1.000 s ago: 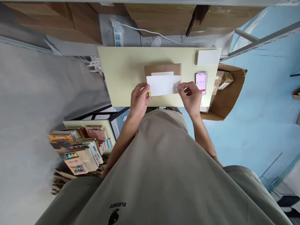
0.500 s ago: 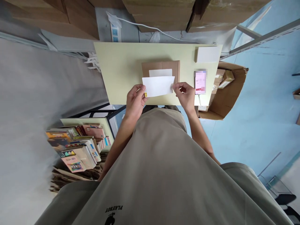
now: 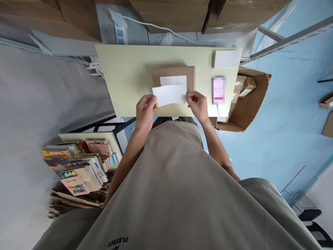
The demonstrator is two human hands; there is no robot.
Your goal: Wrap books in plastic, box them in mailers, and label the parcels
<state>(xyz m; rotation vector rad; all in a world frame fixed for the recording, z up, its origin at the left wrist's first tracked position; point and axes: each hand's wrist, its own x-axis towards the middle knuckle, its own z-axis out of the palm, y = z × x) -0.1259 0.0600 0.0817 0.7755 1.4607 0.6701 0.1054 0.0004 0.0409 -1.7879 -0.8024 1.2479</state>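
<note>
A blank white label point(image 3: 170, 95) with a small yellow mark at its lower left corner is stretched between my two hands. My left hand point(image 3: 146, 111) pinches that left corner between thumb and fingers. At the opposite end, my right hand point(image 3: 198, 106) pinches the right edge. The label bows slightly along its length. Just beyond and partly covered by it lies a flat cardboard parcel point(image 3: 191, 73), with another white label point(image 3: 173, 80) on its upper face. Whether the held label touches the parcel, I cannot tell.
On the pale yellow table point(image 3: 125, 80) are a phone point(image 3: 218, 91) with a cable and a white stack point(image 3: 225, 59) at the right. An open carton point(image 3: 249, 107) holding small boxes stands right of the table. Books point(image 3: 85, 163) are piled at lower left; a power strip point(image 3: 120, 34) lies behind.
The whole view has shifted slightly. The held label now bows more between my hands, which keep their pinch at both ends.
</note>
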